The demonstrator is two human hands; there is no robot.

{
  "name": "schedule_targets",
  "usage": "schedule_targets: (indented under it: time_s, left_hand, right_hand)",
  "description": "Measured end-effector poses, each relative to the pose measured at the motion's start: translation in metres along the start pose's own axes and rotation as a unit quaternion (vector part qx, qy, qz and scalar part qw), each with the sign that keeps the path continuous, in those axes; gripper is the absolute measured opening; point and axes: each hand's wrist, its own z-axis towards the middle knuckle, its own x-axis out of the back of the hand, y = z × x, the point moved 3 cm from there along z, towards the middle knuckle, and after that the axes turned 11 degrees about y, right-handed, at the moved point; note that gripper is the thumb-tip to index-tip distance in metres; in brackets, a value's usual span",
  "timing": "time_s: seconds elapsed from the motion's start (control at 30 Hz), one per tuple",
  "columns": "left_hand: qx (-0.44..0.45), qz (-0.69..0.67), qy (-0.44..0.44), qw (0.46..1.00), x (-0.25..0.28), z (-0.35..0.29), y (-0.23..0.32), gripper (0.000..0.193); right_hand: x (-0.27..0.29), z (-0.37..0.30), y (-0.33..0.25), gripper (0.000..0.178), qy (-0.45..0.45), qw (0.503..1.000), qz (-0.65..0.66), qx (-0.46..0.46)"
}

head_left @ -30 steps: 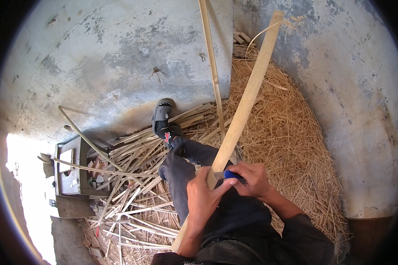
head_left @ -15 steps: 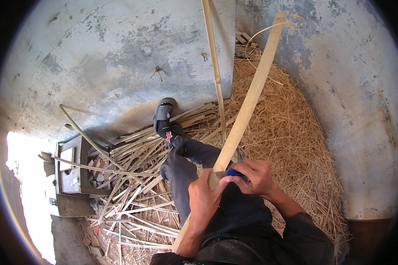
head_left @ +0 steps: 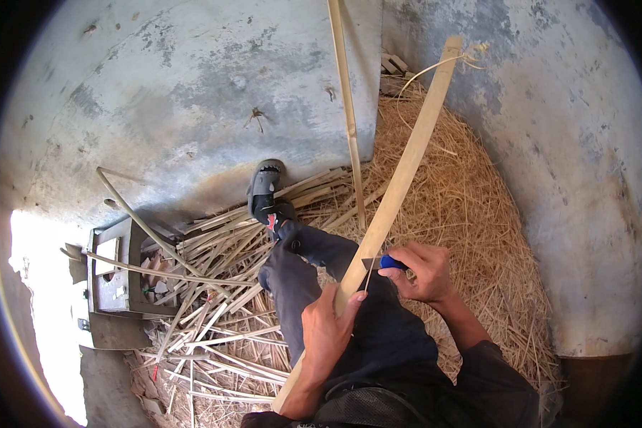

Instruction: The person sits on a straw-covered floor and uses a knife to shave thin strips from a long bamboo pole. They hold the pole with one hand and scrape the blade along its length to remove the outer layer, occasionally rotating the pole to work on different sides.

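Note:
A long, flat, pale bamboo strip (head_left: 409, 167) slants across my lap, its far end raised over the straw. My left hand (head_left: 324, 329) is wrapped round its lower part, thumb along the right edge. My right hand (head_left: 426, 274) grips a small knife (head_left: 392, 262) by its blue handle. The dark blade meets the strip's right edge, a little beyond my left thumb. From that edge a thin sliver (head_left: 369, 277) stands off between blade and thumb. Curled fibres (head_left: 472, 57) hang at the strip's far end.
Shavings (head_left: 471, 214) are heaped on the right, and split strips (head_left: 228, 349) lie scattered on the left. A narrow upright strip (head_left: 347, 107) leans against the worn wall (head_left: 192, 85). A wooden box (head_left: 114, 282) stands at left. My shoe (head_left: 265, 182) is near the wall.
My right hand and the knife have moved away from my left thumb, up along the strip's edge. The strip has slid slightly towards me, and the sliver now shows.

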Motion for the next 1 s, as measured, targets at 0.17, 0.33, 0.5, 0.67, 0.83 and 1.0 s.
schedule_targets:
  time_s: [0.17,0.33,0.5,0.67,0.83,1.0]
  left_hand:
    - [-0.011,0.014,0.006,1.000,0.005,-0.002,-0.002,0.031]
    - [0.040,0.013,-0.048,0.998,0.013,-0.030,-0.017,0.035]
    - [0.038,0.043,-0.047,0.997,0.024,-0.037,-0.024,0.034]
    - [0.051,0.074,-0.057,0.994,0.033,-0.050,-0.034,0.035]
    - [0.057,0.089,-0.085,0.991,0.040,-0.067,-0.047,0.035]
    - [0.042,0.084,-0.076,0.993,0.042,-0.075,-0.051,0.034]
  right_hand:
    - [-0.001,-0.001,0.000,0.027,-0.007,1.000,0.006,-0.010]
    - [0.025,0.022,0.054,0.032,0.113,0.987,-0.040,-0.111]
    - [0.022,0.024,0.061,0.035,0.082,0.994,-0.045,-0.050]
    - [0.028,0.042,0.101,0.043,0.070,0.989,-0.075,-0.106]
    - [0.041,0.052,0.174,0.049,0.078,0.975,-0.122,-0.169]
    - [0.048,0.081,0.199,0.045,0.098,0.969,-0.157,-0.164]
